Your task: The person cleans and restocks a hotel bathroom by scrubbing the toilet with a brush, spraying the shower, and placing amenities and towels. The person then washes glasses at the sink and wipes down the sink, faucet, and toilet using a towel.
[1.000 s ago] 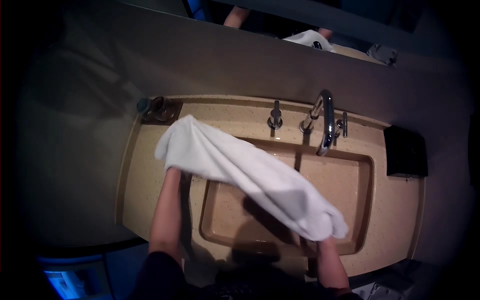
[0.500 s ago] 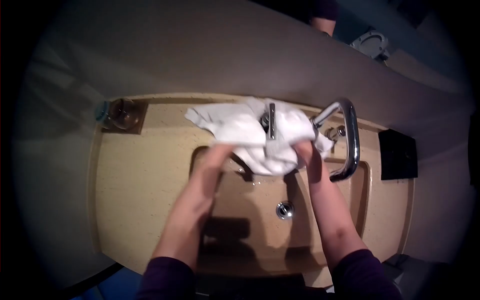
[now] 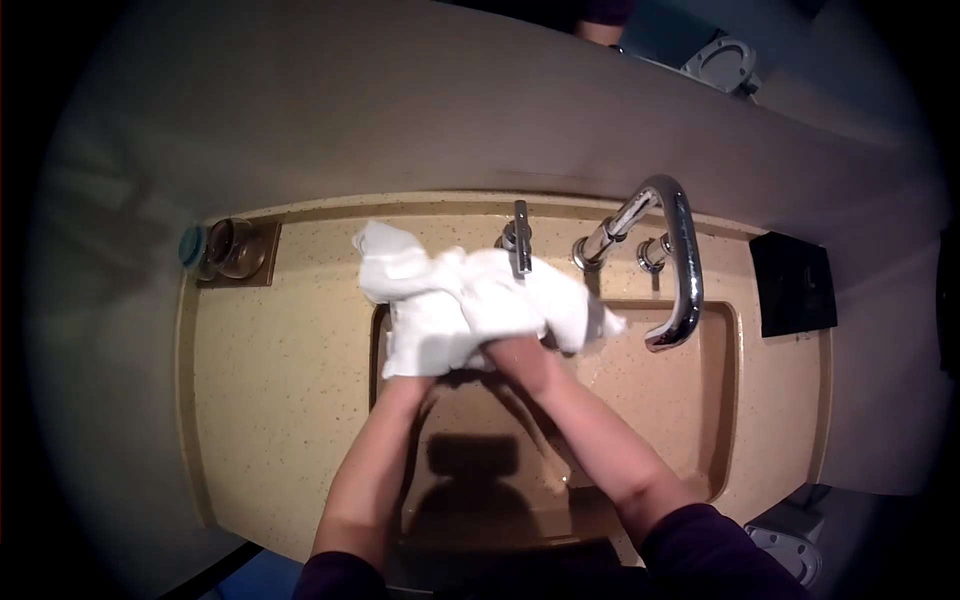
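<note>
A bunched white towel point(image 3: 450, 310) hangs over the back edge of the sink, just in front of the left tap handle point(image 3: 521, 238). My left hand is covered by its folds, with only the wrist point(image 3: 405, 390) showing below. From the right, my right hand point(image 3: 517, 358) reaches under the cloth and grips it; its fingertips are hidden. The two hands are close together, bearing the towel between them.
A curved chrome spout point(image 3: 685, 260) arches over the right of the sink point(image 3: 728, 400), near a second tap handle point(image 3: 655, 252). Jars point(image 3: 237, 248) stand on a small tray at left, a black box point(image 3: 793, 285) at right. A mirror point(image 3: 660, 60) lies behind.
The towel has come off the tap area toward me and to the left, uncovering the spout base. My right hand has swung left, nearer my left hand.
</note>
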Motion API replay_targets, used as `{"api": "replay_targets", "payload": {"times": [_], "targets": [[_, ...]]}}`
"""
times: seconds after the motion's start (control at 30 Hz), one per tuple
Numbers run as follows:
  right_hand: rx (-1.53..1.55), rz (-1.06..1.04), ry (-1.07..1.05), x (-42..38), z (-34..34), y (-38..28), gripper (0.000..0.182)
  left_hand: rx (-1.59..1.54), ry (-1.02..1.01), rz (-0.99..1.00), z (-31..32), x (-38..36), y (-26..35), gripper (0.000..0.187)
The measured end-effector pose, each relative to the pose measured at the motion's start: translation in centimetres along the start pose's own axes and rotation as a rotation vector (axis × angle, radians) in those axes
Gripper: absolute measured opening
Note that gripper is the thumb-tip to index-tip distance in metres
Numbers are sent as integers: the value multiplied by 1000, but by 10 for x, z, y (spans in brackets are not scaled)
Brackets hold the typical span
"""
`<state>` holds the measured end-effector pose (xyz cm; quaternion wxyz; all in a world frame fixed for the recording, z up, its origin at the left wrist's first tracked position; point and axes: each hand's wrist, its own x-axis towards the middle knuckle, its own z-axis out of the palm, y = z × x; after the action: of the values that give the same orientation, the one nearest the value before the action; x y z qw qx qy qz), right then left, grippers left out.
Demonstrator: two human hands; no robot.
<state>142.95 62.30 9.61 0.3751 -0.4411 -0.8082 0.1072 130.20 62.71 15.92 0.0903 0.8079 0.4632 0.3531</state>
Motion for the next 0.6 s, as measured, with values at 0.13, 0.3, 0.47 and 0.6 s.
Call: {"api": "replay_targets", "payload": {"times": [0.13,0.3,0.47,0.6], "targets": [[-63,-106,-29,0,-63,27,30,225,-322,-131,12,9,-25,15],[-109,-9,-267,16,-125,51,37,88,-190,-89,19,31,2,21],[206,237,-143,26,-86,37,46,-92,-88,-449,57,24,31,27],[44,206,-101,-1,-112,11,39,-442,138,-179,63,-1,53,24]]}}
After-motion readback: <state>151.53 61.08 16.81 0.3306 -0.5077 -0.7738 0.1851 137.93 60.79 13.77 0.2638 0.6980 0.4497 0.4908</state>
